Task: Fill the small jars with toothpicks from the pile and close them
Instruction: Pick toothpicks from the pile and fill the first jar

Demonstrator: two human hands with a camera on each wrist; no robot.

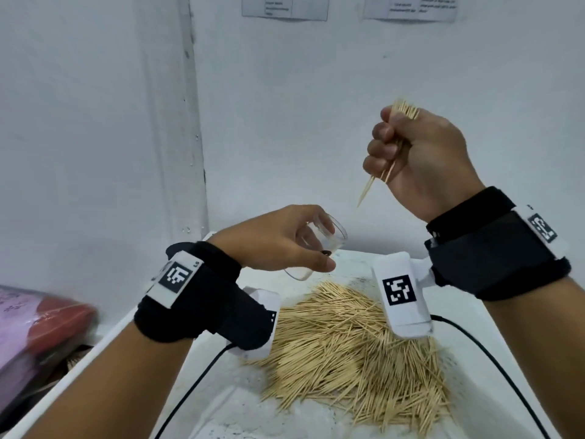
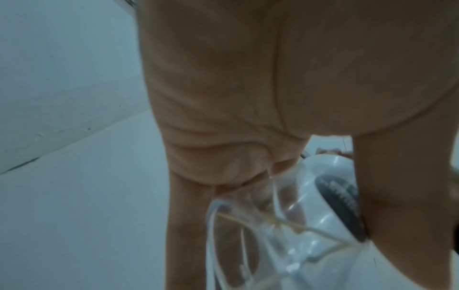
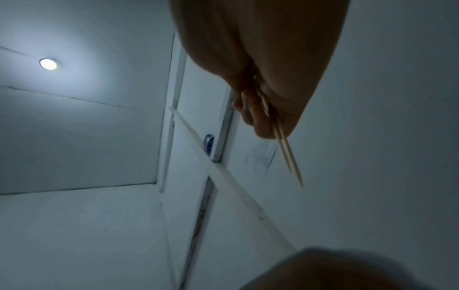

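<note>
We note the toothpick pile (image 1: 354, 337) loose on the white table (image 1: 228, 400); above it our left hand (image 1: 278, 239) pinches a clear, slippery jar (image 1: 319, 248) by its sides – the right hand (image 1: 421, 153) fists a light, stiff bundle (image 1: 405, 112), best gripped mid-length

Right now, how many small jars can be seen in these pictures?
1. The clear small jar is held tilted in the left hand, above the toothpick pile. No other jar or lid shows in the views; more may lie outside them.
</note>
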